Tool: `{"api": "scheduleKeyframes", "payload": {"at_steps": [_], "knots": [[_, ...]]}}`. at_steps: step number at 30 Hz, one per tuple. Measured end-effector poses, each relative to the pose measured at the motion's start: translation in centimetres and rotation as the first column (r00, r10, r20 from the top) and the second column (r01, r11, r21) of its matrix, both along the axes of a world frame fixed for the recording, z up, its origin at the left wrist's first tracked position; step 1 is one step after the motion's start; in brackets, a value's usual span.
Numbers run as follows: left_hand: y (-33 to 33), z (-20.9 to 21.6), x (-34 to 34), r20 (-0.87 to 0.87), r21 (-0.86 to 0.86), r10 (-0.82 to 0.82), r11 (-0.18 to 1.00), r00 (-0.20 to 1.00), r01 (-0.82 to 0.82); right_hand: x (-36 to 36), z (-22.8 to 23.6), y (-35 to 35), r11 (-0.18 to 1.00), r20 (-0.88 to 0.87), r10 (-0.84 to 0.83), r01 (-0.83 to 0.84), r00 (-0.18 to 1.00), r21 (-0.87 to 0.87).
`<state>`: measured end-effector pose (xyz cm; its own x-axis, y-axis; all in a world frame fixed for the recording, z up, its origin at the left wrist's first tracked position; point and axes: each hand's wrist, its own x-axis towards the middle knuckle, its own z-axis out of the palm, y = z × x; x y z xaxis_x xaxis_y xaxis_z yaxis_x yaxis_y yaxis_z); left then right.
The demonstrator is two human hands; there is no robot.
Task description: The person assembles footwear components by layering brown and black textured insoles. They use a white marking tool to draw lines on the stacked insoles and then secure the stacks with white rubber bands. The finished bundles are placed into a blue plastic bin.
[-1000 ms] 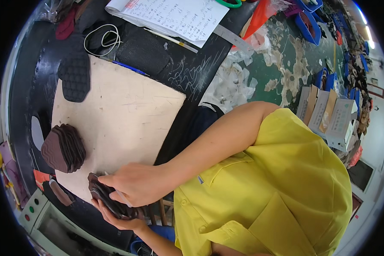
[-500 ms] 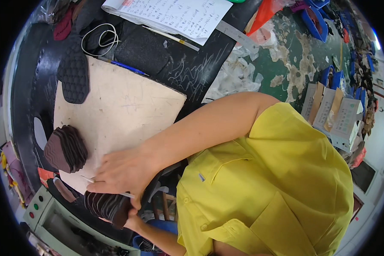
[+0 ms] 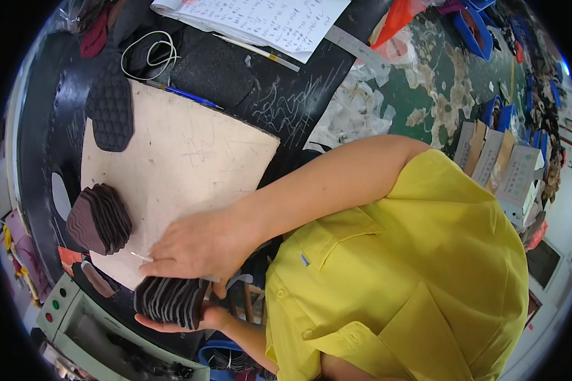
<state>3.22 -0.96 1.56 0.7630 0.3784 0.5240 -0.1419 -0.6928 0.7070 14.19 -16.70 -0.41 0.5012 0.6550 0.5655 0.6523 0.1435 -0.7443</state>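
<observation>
Cradled from below by my left hand (image 3: 217, 316) is a stack of dark curved pieces (image 3: 171, 300), black and brown with paler edges. My right hand (image 3: 200, 244) lies palm down against the upper side of this stack. A slender white stick (image 3: 141, 256) pokes out past its fingers, and most of it is hidden under the hand; its exact kind cannot be made out. Beside my right fingers, a second stack of dark brown pieces (image 3: 100, 220) with wavy edges rests on the pale board (image 3: 184, 165).
A quilted black sole-shaped piece (image 3: 112, 117) overlaps the board's far corner. A blue pen (image 3: 194, 98), white cord loop (image 3: 149, 58), written notebook (image 3: 254, 22) and metal ruler (image 3: 359, 49) lie around it. A pale green machine housing (image 3: 76, 317) with buttons stands at lower left; a blue basket (image 3: 213, 355) sits below.
The held stack has turned in my left hand, so its layered edges show more and its fingers reach underneath. My right hand has shifted slightly up and right, still with the white stick.
</observation>
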Motion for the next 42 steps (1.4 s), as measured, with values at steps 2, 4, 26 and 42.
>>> {"api": "scheduleKeyframes", "payload": {"at_steps": [2, 4, 26, 42], "knots": [[-1.7, 0.0, 0.4, 0.030, -0.053, -0.059, 0.997, 0.998, 0.060, -0.6, 0.5, 0.5, 0.998, -0.091, 0.019, -0.014, 0.996, 0.061], [-2.0, 0.1, 0.1, 0.013, -0.052, -0.042, 0.998, 0.999, 0.043, -0.3, 0.8, 0.0, 0.996, -0.024, -0.079, 0.080, 0.997, 0.041], [27.3, 1.3, -10.6, -0.791, -0.274, 0.354, 0.525, 0.500, -0.806, 12.8, 3.9, 5.2, 0.898, -0.106, -0.426, 0.406, 0.899, -0.169], [5.2, 1.2, 12.3, -0.196, -0.329, -0.224, 0.932, 0.954, 0.152, 11.9, 1.4, 6.1, 0.993, -0.264, -0.114, 0.099, 0.958, -0.069]]}}
